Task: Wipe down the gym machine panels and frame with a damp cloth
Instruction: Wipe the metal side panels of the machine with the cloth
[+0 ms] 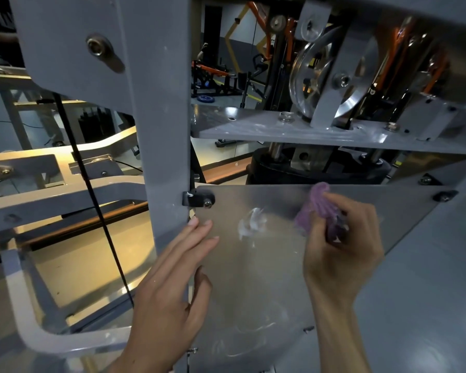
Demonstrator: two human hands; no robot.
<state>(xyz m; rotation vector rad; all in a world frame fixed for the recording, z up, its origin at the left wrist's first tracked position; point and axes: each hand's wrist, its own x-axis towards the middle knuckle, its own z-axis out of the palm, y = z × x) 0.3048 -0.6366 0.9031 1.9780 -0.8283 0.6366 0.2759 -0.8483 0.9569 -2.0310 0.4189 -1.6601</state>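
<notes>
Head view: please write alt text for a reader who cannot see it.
A right hand presses a bunched purple cloth against a clear machine panel, beside a white smear. The left hand rests flat at the panel's edge by the grey frame post.

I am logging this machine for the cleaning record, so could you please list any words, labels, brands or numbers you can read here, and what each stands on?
None can be read.
The clear panel, the grey upright, the purple cloth and the silver pulley show no lettering.
The gym equipment in the background is too small and blurred to show any text.
</notes>
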